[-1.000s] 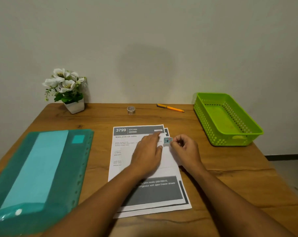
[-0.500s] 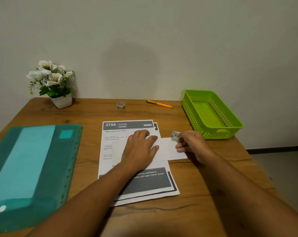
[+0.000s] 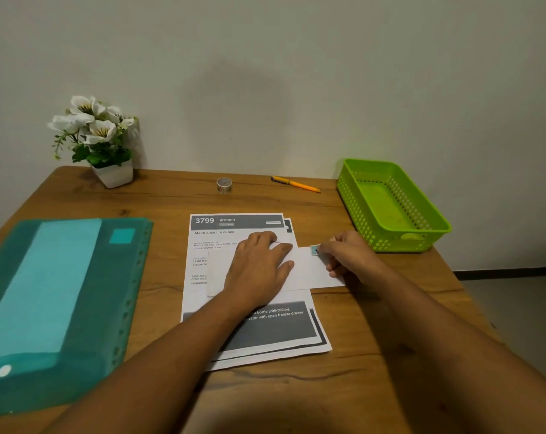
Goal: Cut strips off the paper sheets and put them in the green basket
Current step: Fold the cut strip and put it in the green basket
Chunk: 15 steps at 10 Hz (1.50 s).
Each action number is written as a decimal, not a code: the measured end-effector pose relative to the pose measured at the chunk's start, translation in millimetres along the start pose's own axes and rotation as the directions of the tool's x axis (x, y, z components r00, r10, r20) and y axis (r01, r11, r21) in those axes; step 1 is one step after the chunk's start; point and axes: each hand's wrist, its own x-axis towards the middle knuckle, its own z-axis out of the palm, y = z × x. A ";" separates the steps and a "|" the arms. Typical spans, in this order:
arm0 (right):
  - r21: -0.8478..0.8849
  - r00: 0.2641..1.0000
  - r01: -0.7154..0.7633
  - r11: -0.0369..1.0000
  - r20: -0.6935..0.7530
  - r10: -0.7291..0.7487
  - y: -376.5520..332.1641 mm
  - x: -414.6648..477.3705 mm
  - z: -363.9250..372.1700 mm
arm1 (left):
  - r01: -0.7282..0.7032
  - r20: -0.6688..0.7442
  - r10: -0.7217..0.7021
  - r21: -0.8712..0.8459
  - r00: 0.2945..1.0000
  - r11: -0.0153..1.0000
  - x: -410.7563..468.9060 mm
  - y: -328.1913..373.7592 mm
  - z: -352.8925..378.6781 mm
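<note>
Sensibly, your flat left hand [image 3: 259,270] pins the paper sheets [image 3: 221,236] steady while your right hand [image 3: 350,258] pinches a small blue tool [image 3: 314,249].

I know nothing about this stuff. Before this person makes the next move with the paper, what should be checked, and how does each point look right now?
1. Left hand lies flat on the paper sheets, holding them down: ok.
2. Right hand pinches the small blue tool: ok.
3. Left fingers are apart from the tool: ok.
4. Green basket stands open just beyond the right hand: ok.
5. Tool's cutting edge out and on the line: cannot tell, too small.
6. Blank white piece cut free of the sheets: cannot tell.
</note>
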 end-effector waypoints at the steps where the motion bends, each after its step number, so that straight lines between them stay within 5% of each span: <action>1: -0.039 1.000 0.016 0.999 0.002 -0.016 -1.7 -0.2 0.7 | 0.002 -0.001 -0.002 -0.002 1.000 1.000 0.1 -0.5 -0.8; 12: -0.149 0.996 0.020 0.989 0.085 -0.008 -9.7 7.7 -3.2 | 0.003 0.001 -0.003 -0.008 1.000 1.000 -0.2 -0.9 -1.0; 15: 0.078 0.988 -0.082 0.994 -0.128 0.091 4.2 5.4 2.5 | 0.008 0.008 -0.007 -0.018 1.000 1.000 -0.6 -0.7 -1.5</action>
